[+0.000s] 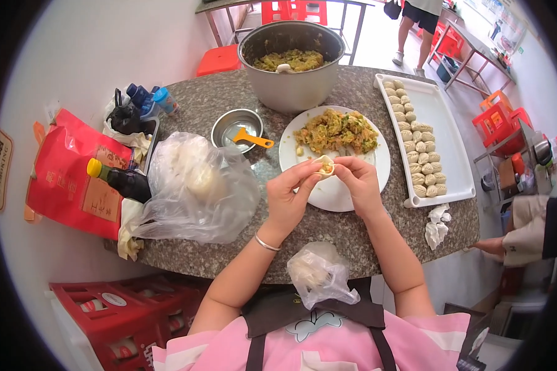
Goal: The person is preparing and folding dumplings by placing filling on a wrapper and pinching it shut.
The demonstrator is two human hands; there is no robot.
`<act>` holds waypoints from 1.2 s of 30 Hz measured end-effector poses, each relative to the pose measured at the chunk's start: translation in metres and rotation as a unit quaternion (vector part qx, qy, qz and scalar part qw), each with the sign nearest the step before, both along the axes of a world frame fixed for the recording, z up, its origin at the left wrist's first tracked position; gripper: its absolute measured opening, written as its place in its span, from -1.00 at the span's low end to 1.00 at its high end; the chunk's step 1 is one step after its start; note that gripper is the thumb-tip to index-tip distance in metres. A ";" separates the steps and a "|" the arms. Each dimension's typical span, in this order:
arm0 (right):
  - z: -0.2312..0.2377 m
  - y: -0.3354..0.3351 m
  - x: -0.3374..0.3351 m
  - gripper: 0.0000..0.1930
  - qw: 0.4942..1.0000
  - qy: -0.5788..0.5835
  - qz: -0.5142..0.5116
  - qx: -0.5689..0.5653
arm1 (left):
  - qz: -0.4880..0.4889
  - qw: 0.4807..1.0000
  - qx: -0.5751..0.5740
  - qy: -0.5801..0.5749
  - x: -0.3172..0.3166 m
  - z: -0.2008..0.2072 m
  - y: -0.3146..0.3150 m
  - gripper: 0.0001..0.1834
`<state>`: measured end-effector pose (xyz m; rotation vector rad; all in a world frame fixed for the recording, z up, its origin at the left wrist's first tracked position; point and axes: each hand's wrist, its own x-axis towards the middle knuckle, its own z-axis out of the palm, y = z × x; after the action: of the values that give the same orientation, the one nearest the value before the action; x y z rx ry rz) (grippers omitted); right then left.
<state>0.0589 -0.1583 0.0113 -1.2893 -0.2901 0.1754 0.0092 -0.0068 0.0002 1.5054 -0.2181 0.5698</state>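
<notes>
- Wall sign [4, 170], pale with a brown border: large dark characters set vertically, with a line of Latin capitals beside them.
- Red bag [74, 154]: a vertical row of faint gold characters; further vertical characters on a tan panel [102, 201].
- Upper red crate [133, 313]: white oval label [114, 300], print too small to read.
- Lower red crate [143, 339]: pale lettering, partly visible.

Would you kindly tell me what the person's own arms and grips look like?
The left grip and right grip are bare, ungloved human hands. A slim silver bangle circles the left wrist; none shows on the right. The forearms are bare below short pink sleeves with white parts.
</notes>
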 end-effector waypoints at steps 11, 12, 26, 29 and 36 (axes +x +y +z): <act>0.005 -0.002 -0.005 -0.88 0.920 -0.295 -0.104 -0.237 | 0.048 0.997 0.028 0.059 -0.001 -0.003 -0.002 -0.83; 0.005 -0.004 -0.004 -0.88 0.920 -0.294 -0.105 -0.237 | 0.038 0.997 0.033 0.051 -0.001 -0.002 -0.002 -0.83; 0.011 -0.010 -0.002 -0.90 0.946 -0.240 -0.021 -0.216 | -0.014 0.993 -0.008 0.120 -0.002 0.003 -0.003 -0.80; 0.010 -0.012 -0.001 -0.89 0.941 -0.237 -0.052 -0.235 | -0.032 0.991 -0.003 0.132 -0.001 0.003 -0.003 -0.78; 0.014 -0.021 0.006 -0.88 0.969 -0.125 0.037 -0.208 | -0.114 0.984 -0.101 0.095 0.000 0.001 -0.003 -0.80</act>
<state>0.0651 -0.1793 0.0254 -1.7223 -0.5389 0.1406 0.0095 -0.0100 0.0014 1.3066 -0.1752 0.2544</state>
